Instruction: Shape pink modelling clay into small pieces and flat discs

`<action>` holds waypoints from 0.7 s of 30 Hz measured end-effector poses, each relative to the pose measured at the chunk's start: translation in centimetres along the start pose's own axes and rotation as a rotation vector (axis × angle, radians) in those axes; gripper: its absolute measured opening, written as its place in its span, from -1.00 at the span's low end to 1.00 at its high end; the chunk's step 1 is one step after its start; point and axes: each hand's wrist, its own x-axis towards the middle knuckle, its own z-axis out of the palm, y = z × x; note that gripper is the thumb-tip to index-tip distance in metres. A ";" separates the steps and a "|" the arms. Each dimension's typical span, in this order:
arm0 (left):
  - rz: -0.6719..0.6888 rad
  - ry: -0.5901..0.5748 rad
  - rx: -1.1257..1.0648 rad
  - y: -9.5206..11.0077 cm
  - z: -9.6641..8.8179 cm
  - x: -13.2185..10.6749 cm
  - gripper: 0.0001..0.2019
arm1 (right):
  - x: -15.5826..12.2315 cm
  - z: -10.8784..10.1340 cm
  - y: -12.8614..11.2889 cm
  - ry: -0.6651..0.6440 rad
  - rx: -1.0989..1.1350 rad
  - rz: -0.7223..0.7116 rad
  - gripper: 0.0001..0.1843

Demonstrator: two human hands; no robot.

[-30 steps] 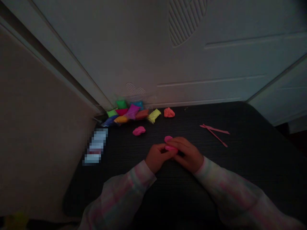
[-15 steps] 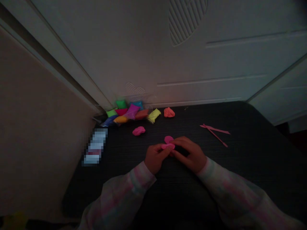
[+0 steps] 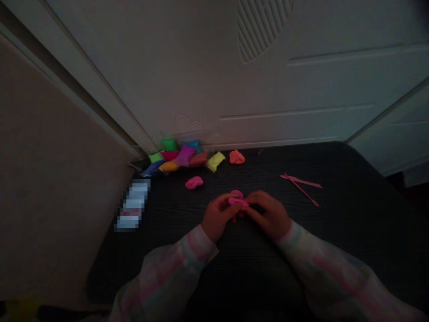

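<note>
Both my hands meet over a dark ribbed mat [image 3: 335,232]. My left hand [image 3: 217,217] and my right hand [image 3: 268,214] pinch a flat piece of pink clay [image 3: 238,202] between their fingertips. A second small pink lump [image 3: 236,194] sits on the mat just behind the held piece. Another pink lump [image 3: 194,182] lies further left and an orange-red lump [image 3: 237,157] lies near the wall. The light is dim and the fingertips are hard to make out.
A heap of several coloured clay packets [image 3: 182,157] lies against the white panelled wall [image 3: 268,89] at the back left. Two thin pink modelling tools [image 3: 301,185] lie crossed on the right. A blurred white pack [image 3: 134,203] rests at the mat's left edge.
My hands have shifted slightly away from me and turned the pink piece between the fingers. Everything else on the mat has stayed in place.
</note>
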 end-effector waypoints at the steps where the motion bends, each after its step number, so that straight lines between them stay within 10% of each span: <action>1: 0.007 0.014 -0.029 0.0 0.0 0.0 -0.79 | 0.0 0.0 0.0 -0.001 0.004 0.008 -0.93; 21: -0.016 0.009 -0.117 -0.1 -0.4 0.4 -0.74 | 0.1 0.7 -0.1 -0.077 0.024 -0.001 -0.77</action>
